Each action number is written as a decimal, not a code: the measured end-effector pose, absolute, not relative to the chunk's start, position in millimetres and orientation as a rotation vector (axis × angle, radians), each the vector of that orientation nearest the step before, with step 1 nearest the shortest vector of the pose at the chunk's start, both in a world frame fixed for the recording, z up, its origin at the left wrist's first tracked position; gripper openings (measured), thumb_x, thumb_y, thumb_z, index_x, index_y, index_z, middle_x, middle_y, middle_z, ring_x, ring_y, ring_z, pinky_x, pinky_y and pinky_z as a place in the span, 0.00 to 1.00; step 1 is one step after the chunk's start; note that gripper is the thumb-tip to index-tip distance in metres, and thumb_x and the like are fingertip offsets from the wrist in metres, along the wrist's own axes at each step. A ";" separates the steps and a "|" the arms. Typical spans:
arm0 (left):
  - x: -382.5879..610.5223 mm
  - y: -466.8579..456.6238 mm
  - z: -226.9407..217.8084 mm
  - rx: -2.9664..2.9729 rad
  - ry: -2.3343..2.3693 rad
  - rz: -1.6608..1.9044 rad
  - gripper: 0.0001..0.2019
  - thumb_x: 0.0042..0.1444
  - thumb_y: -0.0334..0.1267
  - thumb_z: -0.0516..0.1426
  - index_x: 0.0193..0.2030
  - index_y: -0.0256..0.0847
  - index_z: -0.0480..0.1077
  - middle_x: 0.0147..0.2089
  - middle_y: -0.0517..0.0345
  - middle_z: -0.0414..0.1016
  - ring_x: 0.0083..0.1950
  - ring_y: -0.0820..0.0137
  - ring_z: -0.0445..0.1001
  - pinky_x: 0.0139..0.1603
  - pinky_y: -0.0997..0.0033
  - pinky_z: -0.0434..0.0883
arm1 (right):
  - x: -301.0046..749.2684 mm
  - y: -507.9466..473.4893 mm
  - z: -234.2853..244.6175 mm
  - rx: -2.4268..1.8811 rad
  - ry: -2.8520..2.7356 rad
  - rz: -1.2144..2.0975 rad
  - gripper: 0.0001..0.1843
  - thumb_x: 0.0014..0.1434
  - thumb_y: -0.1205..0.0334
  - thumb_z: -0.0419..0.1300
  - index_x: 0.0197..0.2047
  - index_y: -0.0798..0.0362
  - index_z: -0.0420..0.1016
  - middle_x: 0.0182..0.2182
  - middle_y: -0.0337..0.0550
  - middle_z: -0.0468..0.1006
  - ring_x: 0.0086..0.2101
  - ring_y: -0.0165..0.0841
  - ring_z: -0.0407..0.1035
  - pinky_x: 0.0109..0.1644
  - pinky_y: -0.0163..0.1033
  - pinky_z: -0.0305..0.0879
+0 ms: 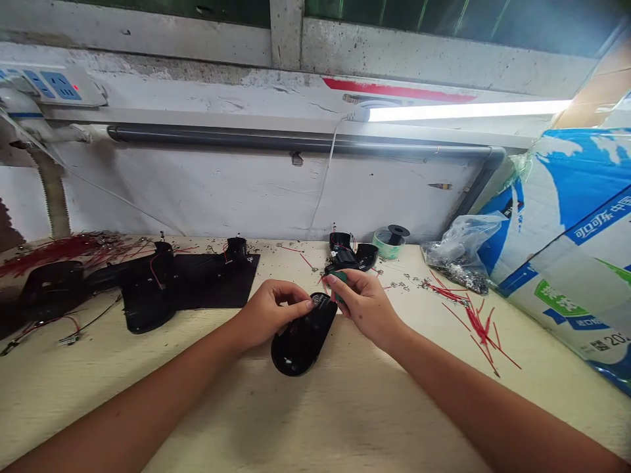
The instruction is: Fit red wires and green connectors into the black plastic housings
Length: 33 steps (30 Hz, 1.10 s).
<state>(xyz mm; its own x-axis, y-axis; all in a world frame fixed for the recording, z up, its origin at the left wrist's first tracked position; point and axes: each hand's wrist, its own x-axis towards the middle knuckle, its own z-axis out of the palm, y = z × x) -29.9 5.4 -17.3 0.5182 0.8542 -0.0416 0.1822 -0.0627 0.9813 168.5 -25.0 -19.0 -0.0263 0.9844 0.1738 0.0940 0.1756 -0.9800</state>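
A glossy black oval plastic shell (302, 340) lies on the pale workbench (345, 407) in front of me. My left hand (269, 312) curls over the shell's far end, fingers closed on its rim. My right hand (365, 305) pinches a small green piece (340, 277) right beside the same end of the shell. Both forearms reach in from the bottom of the view.
Several black shells (148, 289) with red wires lie on a dark mat at the left. More black parts (351, 253) and a tape roll (389, 242) sit at the back. Cut red wires (476, 325), a plastic bag (461, 253) and a blue-white sack (572, 243) are at the right.
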 end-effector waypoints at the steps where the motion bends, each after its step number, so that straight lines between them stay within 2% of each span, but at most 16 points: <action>1: -30.0 5.6 -17.4 1.567 0.918 0.705 0.15 0.51 0.49 0.65 0.32 0.36 0.77 0.20 0.66 0.67 0.18 0.84 0.60 0.17 0.83 0.56 | 170.1 -24.5 -20.3 -1.150 -1.391 1.003 0.22 0.62 0.45 0.60 0.29 0.56 0.70 0.20 0.35 0.63 0.20 0.24 0.53 0.21 0.32 0.47; 3: -30.1 6.4 -18.2 1.572 0.926 0.715 0.15 0.51 0.49 0.65 0.32 0.36 0.77 0.20 0.66 0.67 0.18 0.84 0.61 0.17 0.83 0.56 | 174.0 -23.9 -21.2 -1.205 -1.447 0.931 0.23 0.63 0.46 0.59 0.26 0.55 0.67 0.20 0.35 0.63 0.21 0.25 0.54 0.22 0.32 0.49; 5: -30.0 7.4 -19.6 1.571 0.935 0.735 0.15 0.52 0.49 0.64 0.32 0.36 0.76 0.20 0.66 0.67 0.18 0.83 0.61 0.17 0.83 0.57 | 178.4 -23.9 -19.6 -1.299 -1.490 0.902 0.20 0.64 0.47 0.57 0.28 0.55 0.68 0.21 0.37 0.67 0.20 0.25 0.55 0.22 0.33 0.50; 7: -29.8 8.2 -21.0 1.558 0.939 0.754 0.15 0.52 0.49 0.64 0.32 0.36 0.75 0.20 0.66 0.67 0.18 0.83 0.62 0.17 0.83 0.58 | 182.9 -24.3 -15.8 -1.402 -1.503 0.879 0.14 0.65 0.51 0.54 0.40 0.54 0.71 0.25 0.38 0.73 0.18 0.26 0.57 0.21 0.33 0.51; 9: -29.2 8.8 -21.8 1.548 0.939 0.770 0.15 0.51 0.48 0.64 0.31 0.36 0.74 0.21 0.65 0.69 0.18 0.82 0.62 0.18 0.82 0.58 | 186.5 -25.3 -10.6 -1.496 -1.562 0.802 0.13 0.66 0.56 0.51 0.49 0.51 0.70 0.29 0.38 0.76 0.18 0.26 0.59 0.21 0.33 0.53; 10: -28.8 9.0 -21.9 1.546 0.941 0.777 0.15 0.51 0.48 0.64 0.30 0.36 0.74 0.21 0.65 0.69 0.18 0.83 0.62 0.17 0.82 0.58 | 187.7 -26.2 -7.5 -1.545 -1.631 0.728 0.12 0.65 0.59 0.51 0.48 0.51 0.70 0.28 0.38 0.76 0.19 0.27 0.60 0.23 0.34 0.53; 13: -27.9 9.4 -21.7 1.547 0.946 0.786 0.15 0.51 0.48 0.64 0.30 0.36 0.73 0.22 0.64 0.70 0.18 0.82 0.62 0.17 0.82 0.57 | 187.9 -31.6 2.2 -1.711 -1.892 0.469 0.08 0.61 0.63 0.53 0.35 0.52 0.74 0.23 0.39 0.74 0.22 0.29 0.62 0.26 0.35 0.53; 16: -27.9 9.2 -21.7 1.563 0.954 0.787 0.15 0.51 0.49 0.64 0.30 0.36 0.74 0.23 0.63 0.71 0.20 0.81 0.65 0.18 0.82 0.59 | 183.8 -39.4 8.6 -1.843 -2.053 0.417 0.17 0.62 0.53 0.56 0.25 0.53 0.72 0.20 0.42 0.73 0.22 0.31 0.62 0.27 0.37 0.52; 18: -28.4 8.7 -22.0 1.567 0.966 0.770 0.16 0.51 0.50 0.64 0.31 0.36 0.74 0.23 0.62 0.71 0.21 0.80 0.66 0.18 0.82 0.59 | 180.7 -43.4 9.0 -1.872 -2.081 0.459 0.23 0.62 0.45 0.55 0.24 0.53 0.72 0.20 0.43 0.73 0.23 0.32 0.63 0.27 0.38 0.53; 21: -29.5 8.0 -22.1 1.567 0.970 0.743 0.15 0.51 0.49 0.64 0.32 0.37 0.75 0.24 0.62 0.72 0.23 0.80 0.67 0.20 0.82 0.60 | 178.3 -44.2 4.2 -1.825 -2.031 0.528 0.23 0.59 0.41 0.59 0.32 0.54 0.74 0.25 0.45 0.77 0.26 0.34 0.67 0.27 0.37 0.55; 25: -29.8 7.9 -21.1 1.605 0.957 0.747 0.13 0.52 0.47 0.64 0.32 0.37 0.76 0.29 0.61 0.75 0.29 0.79 0.71 0.29 0.81 0.68 | 177.6 -37.8 -4.1 -1.771 -1.789 0.989 0.23 0.57 0.45 0.64 0.47 0.53 0.70 0.19 0.36 0.72 0.19 0.31 0.64 0.20 0.34 0.55; 27: -29.2 7.5 -20.0 1.618 0.963 0.757 0.14 0.52 0.48 0.64 0.33 0.37 0.76 0.30 0.60 0.76 0.30 0.79 0.71 0.31 0.80 0.69 | 176.3 -34.0 -6.5 -1.712 -1.583 1.197 0.24 0.56 0.47 0.66 0.50 0.52 0.67 0.18 0.34 0.70 0.17 0.31 0.65 0.19 0.34 0.59; 30: -27.6 5.8 -17.8 1.607 0.966 0.790 0.14 0.51 0.48 0.64 0.33 0.38 0.75 0.30 0.60 0.75 0.30 0.79 0.70 0.31 0.81 0.68 | 173.1 -30.2 -8.3 -1.525 -1.320 1.329 0.23 0.54 0.55 0.69 0.47 0.53 0.66 0.28 0.42 0.78 0.27 0.35 0.75 0.28 0.38 0.73; 33: -26.1 4.0 -16.3 1.576 0.964 0.814 0.14 0.51 0.48 0.64 0.35 0.38 0.75 0.30 0.61 0.73 0.28 0.80 0.69 0.28 0.81 0.66 | 170.2 -28.4 -11.9 -1.338 -1.113 1.417 0.24 0.52 0.58 0.71 0.47 0.53 0.65 0.34 0.46 0.80 0.31 0.39 0.78 0.31 0.42 0.77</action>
